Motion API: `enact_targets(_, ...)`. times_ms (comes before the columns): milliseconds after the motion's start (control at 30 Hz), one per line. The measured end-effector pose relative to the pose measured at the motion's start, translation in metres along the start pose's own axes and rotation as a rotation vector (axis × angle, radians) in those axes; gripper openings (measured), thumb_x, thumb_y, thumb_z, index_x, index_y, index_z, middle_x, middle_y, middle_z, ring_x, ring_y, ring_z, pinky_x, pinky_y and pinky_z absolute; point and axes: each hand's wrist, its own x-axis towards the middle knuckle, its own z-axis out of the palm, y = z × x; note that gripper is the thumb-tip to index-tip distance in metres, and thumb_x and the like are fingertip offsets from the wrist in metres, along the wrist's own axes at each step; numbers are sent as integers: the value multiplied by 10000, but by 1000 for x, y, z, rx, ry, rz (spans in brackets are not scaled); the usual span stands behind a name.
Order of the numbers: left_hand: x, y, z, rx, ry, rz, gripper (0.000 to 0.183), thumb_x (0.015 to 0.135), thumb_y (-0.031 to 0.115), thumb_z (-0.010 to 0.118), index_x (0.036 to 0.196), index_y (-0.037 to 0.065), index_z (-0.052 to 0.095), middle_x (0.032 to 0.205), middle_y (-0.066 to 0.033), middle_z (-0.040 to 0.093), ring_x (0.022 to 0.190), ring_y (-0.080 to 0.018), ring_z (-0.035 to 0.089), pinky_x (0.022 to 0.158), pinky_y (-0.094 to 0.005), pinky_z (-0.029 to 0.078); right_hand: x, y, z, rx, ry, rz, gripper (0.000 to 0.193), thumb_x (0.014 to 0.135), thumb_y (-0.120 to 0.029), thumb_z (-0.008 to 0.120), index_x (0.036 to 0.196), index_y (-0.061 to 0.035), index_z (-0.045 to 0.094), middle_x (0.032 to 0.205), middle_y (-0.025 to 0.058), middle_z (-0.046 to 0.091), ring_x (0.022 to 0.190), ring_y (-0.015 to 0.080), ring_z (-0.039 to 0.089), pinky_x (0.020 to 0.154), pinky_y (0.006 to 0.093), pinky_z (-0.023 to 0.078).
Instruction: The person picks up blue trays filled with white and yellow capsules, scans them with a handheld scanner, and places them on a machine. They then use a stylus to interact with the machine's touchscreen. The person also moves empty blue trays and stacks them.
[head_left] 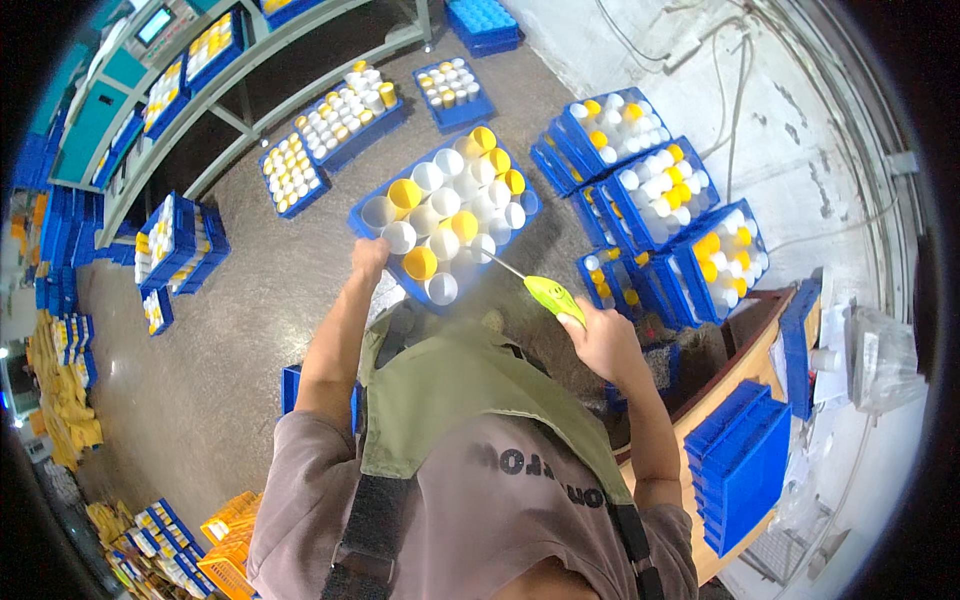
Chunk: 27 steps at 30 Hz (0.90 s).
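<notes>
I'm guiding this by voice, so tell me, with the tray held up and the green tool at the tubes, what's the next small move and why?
Probably shift the tool's thin tip to a neighbouring tube. The left hand grips the edge of the blue tray, and the right hand holds the green tool with its tip at the white and yellow tubes near the tray's near edge.

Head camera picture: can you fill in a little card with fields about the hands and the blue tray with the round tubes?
left hand: the left hand grips the edge of the blue plastic tray
tray contents: white and yellow round plastic tubes, standing upright
right hand: the right hand holds a yellow-green handled tool with a thin metal rod
tool tip: reaches the tubes at the tray's near side
surroundings: more blue crates of tubes on the grey floor
</notes>
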Motion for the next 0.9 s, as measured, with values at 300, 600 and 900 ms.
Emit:
enact_targets(300, 48, -26, -72, -160, 4, -15, 277, 718, 160, 652, 846, -85, 679, 774, -157, 673, 682, -243, 658, 583, -357, 505, 95, -33, -8, -184, -59, 125, 362, 956, -377, 496, 1051, -37, 577, 723, 236, 635, 716, 427, 636, 648, 518, 495)
enact_targets(600, 127, 0, -154, -409, -88, -16, 246, 778, 94, 640, 952, -71, 692, 816, -115, 696, 725, -198, 650, 666, -343, 499, 296, -109, -12, -282, 226, 43, 352, 935, -381, 527, 969, -39, 604, 713, 263, 637, 706, 452, 635, 644, 543, 503)
enact_targets(900, 181, 22, -201, -852, 38, -212, 297, 805, 21, 606, 1096, -32, 632, 998, -123, 677, 866, -231, 662, 745, -352, 529, 369, -103, 4, -300, 24, 190, 369, 908, -353, 566, 1024, -6, 618, 772, 276, 648, 748, 463, 633, 679, 540, 507)
